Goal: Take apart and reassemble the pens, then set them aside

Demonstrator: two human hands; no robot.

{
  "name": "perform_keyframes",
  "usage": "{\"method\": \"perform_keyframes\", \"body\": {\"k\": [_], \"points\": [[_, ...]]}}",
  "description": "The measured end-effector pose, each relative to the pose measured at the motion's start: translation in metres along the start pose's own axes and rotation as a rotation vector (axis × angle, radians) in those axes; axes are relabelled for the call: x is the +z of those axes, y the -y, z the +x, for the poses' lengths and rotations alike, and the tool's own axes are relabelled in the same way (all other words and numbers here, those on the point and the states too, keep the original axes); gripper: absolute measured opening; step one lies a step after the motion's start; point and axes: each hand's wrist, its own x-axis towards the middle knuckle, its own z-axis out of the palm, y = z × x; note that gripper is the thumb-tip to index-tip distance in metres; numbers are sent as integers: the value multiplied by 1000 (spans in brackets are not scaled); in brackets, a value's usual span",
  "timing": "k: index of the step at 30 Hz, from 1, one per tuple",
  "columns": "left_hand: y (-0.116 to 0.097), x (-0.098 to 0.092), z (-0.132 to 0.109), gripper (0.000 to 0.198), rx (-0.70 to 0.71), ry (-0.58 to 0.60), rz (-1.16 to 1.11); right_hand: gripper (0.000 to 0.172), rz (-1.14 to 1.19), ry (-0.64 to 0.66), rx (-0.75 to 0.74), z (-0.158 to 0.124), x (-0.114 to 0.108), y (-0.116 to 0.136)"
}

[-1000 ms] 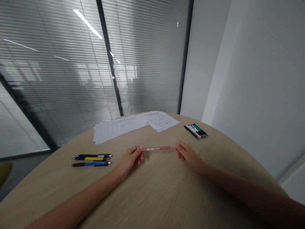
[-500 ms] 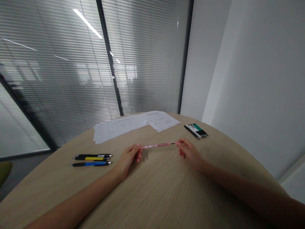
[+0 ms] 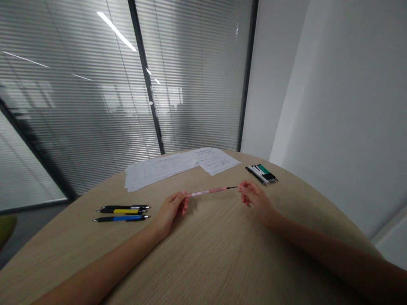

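Grip between left hand (image 3: 171,214), right hand (image 3: 257,200): pink pen (image 3: 208,191) crosswise, black tip right.

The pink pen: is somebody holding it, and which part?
Yes, at both ends. The left hand pinches the pink pen at its pink end, and the right hand's fingers pinch its dark tip.

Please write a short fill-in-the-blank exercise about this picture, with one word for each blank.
1. The black tip of the pink pen touches the fingers of the ____ hand.
2. The retractable pen nearest the left hand has a ____ barrel.
3. Sheets of printed paper lie ____ the wooden table.

Missing words: right; blue; on.
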Motion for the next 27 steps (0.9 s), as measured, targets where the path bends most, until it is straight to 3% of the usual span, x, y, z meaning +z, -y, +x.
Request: {"method": "perform_keyframes", "body": {"k": [7,11,17,21,27], "points": [[-2,1,-1,31,10,-10,19,24,38,-60,-18,0,-1,1],[-2,0,-1,31,12,-5,6,23,-178,-45,-38,7,-7,-6],[0,-1,0,32,18,-3,19,8,-927,249,-426,13,-28,1],[0,-1,0,33,24,-11,48,10,-1083,383,-490,13,-37,11],[2,-2,2,32,13,0,30,11,-1137,443,-469,13,-38,10]]}}
